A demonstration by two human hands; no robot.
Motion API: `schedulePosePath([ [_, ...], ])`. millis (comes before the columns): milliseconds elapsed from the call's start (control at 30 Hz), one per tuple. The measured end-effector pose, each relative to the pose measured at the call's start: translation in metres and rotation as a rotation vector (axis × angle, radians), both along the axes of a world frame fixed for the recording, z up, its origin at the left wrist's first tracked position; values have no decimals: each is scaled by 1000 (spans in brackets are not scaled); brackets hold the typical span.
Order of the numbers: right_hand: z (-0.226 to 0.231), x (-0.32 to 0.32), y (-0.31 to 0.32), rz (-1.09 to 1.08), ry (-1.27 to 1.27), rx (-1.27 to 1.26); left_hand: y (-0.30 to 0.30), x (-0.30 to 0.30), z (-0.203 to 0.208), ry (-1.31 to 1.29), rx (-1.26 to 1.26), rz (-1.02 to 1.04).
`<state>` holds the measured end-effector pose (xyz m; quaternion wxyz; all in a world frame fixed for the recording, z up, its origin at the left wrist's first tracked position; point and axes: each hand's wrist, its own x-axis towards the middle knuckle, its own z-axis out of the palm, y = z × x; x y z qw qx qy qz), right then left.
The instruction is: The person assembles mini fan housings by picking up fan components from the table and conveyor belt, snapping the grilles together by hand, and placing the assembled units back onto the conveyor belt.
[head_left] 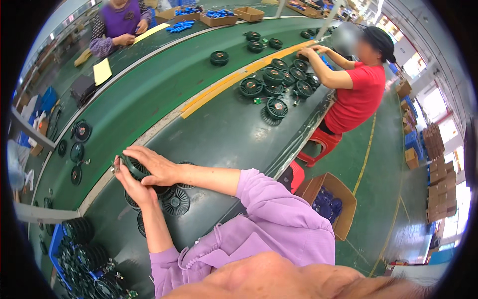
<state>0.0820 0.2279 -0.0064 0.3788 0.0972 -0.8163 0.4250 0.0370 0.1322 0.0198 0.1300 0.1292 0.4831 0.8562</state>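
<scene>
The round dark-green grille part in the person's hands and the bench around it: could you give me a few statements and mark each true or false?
1. Both hands grip one round grille part: the left hand and the right hand close around the round grille part. True.
2. Similar round parts lie on the bench just beside the hands. True.
3. The cardboard box on the floor is empty. False: it holds dark blue pieces.
4. The co-worker in the red shirt sits with nothing in front of them. False: a cluster of round grille parts lies by their hands.
5. The belt is green. True.
</scene>
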Motion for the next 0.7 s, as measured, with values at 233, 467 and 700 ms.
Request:
schedulePosePath([
  [233, -6, -24, -22, 373, -108, -570, -3, -4, -19, 678, -336, 373],
  [467, 9, -12, 18, 144, -279, -402, 3, -13, -12, 757, -522, 207],
  [700, 13, 57, 147, -565, -731, 200, -26, -36, -5, 830, -638, 45],
])
